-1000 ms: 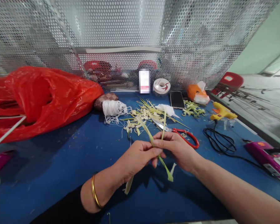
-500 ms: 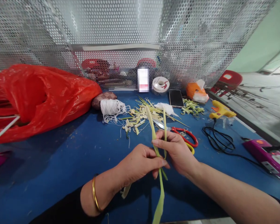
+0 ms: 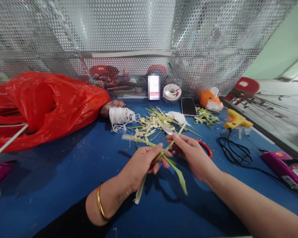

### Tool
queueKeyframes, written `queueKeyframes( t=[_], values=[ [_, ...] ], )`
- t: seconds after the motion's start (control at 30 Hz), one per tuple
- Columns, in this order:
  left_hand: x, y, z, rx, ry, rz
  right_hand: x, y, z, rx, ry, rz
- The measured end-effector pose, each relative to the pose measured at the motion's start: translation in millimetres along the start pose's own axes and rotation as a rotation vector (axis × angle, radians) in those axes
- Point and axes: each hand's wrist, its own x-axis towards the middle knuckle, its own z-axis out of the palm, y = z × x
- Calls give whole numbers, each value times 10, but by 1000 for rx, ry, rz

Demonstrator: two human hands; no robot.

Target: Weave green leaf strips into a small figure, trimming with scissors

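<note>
Several pale green leaf strips [image 3: 180, 178] cross each other between my two hands over the blue table. My left hand [image 3: 147, 162] pinches them where they cross, thumb on top. Ends of the strips stick out to the upper left, the lower right and below that hand. Between thumb and fingers, my right hand [image 3: 186, 148] grips one narrow strip that points up and to the right. Scissors with a red handle [image 3: 205, 148] lie partly hidden behind my right hand. Beyond my hands is a heap of cut leaf pieces [image 3: 152, 122].
A red plastic bag [image 3: 52, 105] fills the left side, beside a spool of white string [image 3: 121, 116]. At the back are a ribbon roll [image 3: 172, 92], a phone [image 3: 188, 106] and an orange tissue pack [image 3: 210, 99]. A yellow glue gun [image 3: 237, 119] and purple power strip [image 3: 285, 168] lie right.
The strips have turned: the long one that stood upright now points to the upper left and lower right. My right hand has shifted slightly right, holding the narrow strip at a slant.
</note>
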Motion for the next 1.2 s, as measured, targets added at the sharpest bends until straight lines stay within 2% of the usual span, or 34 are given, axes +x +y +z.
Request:
queueKeyframes(
  t=[0.07,0.23,0.3,0.57,0.73,0.97,1.2],
  values=[
    [4,48,-29,-30,44,38,-17,-28,-22,-149,-12,-83],
    [13,62,-59,-6,111,88,-129,-35,-4,-605,-147,-300],
    [22,41,-57,12,124,92,-153,-21,9,-684,-175,-348],
    [32,51,-47,93,115,84,-152,-69,-11,-726,-258,-493],
    [31,66,-70,50,117,43,-163,-110,-23,-623,-308,-472],
    [48,46,-101,1,154,36,-151,-106,-1,-555,-305,-439],
    [64,41,-115,-94,146,20,-171,-91,6,-525,-347,-506]
  ],
)
